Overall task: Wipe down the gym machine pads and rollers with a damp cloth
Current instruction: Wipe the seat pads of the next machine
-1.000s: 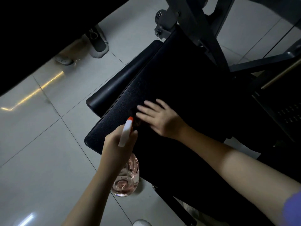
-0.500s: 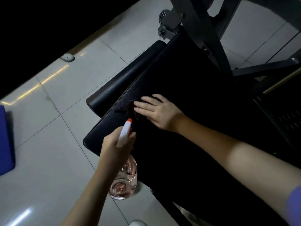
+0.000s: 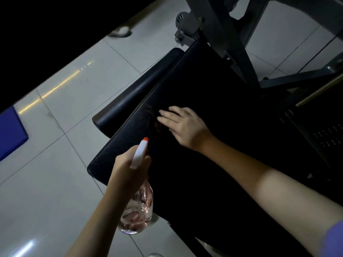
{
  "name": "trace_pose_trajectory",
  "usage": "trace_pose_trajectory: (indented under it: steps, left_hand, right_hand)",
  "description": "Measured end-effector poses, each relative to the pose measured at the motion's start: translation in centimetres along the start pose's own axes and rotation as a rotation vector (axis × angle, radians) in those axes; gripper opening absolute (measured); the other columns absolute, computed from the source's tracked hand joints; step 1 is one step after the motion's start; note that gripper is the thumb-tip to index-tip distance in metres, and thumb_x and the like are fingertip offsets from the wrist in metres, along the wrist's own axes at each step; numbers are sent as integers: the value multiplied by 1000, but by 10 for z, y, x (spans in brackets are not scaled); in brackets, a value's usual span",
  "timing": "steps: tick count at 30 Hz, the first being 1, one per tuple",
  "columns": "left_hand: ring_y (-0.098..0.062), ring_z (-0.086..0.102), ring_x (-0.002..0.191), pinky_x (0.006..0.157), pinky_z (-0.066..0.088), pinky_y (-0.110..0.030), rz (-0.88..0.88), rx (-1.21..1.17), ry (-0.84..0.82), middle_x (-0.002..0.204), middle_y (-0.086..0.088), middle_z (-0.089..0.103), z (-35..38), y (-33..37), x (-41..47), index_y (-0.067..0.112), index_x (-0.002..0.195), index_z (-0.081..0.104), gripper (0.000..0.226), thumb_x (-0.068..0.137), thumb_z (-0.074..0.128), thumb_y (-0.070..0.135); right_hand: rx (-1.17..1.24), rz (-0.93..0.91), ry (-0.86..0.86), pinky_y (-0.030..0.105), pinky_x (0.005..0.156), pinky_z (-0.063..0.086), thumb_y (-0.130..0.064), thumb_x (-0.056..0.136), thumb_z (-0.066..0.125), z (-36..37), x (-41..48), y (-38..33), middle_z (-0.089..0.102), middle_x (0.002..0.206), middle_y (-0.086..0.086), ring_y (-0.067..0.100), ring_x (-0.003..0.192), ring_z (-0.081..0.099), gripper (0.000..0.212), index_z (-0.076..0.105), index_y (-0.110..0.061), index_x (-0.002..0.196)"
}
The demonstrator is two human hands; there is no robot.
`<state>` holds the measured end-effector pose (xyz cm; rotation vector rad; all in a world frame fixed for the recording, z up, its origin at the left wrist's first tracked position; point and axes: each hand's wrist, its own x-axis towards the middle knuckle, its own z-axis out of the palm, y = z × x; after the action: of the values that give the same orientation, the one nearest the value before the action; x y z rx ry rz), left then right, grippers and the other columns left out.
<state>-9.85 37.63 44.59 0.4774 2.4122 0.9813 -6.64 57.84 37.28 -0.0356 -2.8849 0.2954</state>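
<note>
A large black seat pad [image 3: 194,86] of the gym machine fills the middle of the head view. My right hand [image 3: 182,125] lies flat on it, fingers straight, pressing a dark cloth [image 3: 155,121] that barely shows at my fingertips. My left hand [image 3: 128,168] grips a clear spray bottle [image 3: 138,214] with a white nozzle and orange tip, held over the pad's near-left corner and pointing toward the cloth. A black roller pad [image 3: 137,89] runs along the pad's left side.
The grey metal frame [image 3: 228,39] of the machine rises behind the pad, with a weight stack [image 3: 326,138] at right. Pale floor tiles [image 3: 55,164] lie to the left, with a blue mat [image 3: 11,130] at the left edge and someone's shoe [image 3: 120,32] farther back.
My right hand slid the cloth slightly along the pad toward the far edge. The shoe and blue mat at left shifted in view as my head moved. The bottle stayed put.
</note>
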Motion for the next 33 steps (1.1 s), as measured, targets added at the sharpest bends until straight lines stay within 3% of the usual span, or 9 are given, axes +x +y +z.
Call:
trace_pose_trajectory:
  steps: [3,7,9,15,21,26,29,31,33]
  left_hand:
    - [-9,45,48,47,37,-17,-7,-46,-20,62,-6,53,0,11,8,-5,78,53,12,88,59,1]
    - [-2,45,41,43,35,-14,-15,-62,-27,60,-1,52,2,25,20,11,68,49,24,89,58,5]
    - [-4,49,47,46,37,-17,14,-27,-33,64,-1,55,3,30,24,18,71,50,23,90,58,7]
    - [-29,61,70,67,51,-48,16,42,-27,75,-8,62,8,37,24,15,87,59,4,90,59,12]
    - [-19,49,58,57,38,-32,-45,-33,1,65,-5,56,10,38,24,15,73,56,17,89,58,8]
    - [-18,46,54,59,38,-35,-68,-83,5,53,7,51,12,36,26,31,60,56,30,87,60,20]
    - [-16,46,53,59,38,-34,-72,-70,11,56,4,51,11,35,26,26,61,54,31,89,58,13]
    - [-13,45,51,56,37,-34,-51,-67,-3,58,0,52,11,37,24,17,66,53,25,88,58,8]
    - [-16,47,53,57,38,-34,-47,-60,3,58,-1,52,11,37,23,18,66,53,24,87,59,8]
  right_hand:
    - [-62,105,-16,42,98,38,-25,81,39,-2,2,25,57,133,-2,26,121,53,49,61,-21,124]
    - [109,692,103,47,110,26,-19,94,44,-12,4,50,34,151,-5,23,141,24,48,42,-25,142]
    - [137,837,141,45,112,19,-22,97,43,-13,5,48,27,154,-7,21,144,16,50,34,-27,145]
    - [101,479,-64,45,114,16,-25,99,38,-23,-9,89,29,154,-2,23,143,18,48,32,-23,146]
    - [156,912,118,42,112,18,-19,98,38,-23,40,73,20,157,-3,20,144,15,50,29,-21,147]
    - [-55,210,-5,35,85,49,-19,84,43,-10,38,62,55,135,8,29,111,59,46,60,-11,126]
    - [-175,186,-130,41,104,33,-30,94,28,-23,39,96,34,151,3,27,135,37,52,37,-18,145]
    - [-195,357,-123,45,113,14,-30,100,31,-30,51,108,18,157,-3,23,144,14,51,22,-24,150]
    - [-92,535,-46,50,114,9,-28,101,34,-35,68,111,17,157,-5,22,145,9,50,22,-26,149]
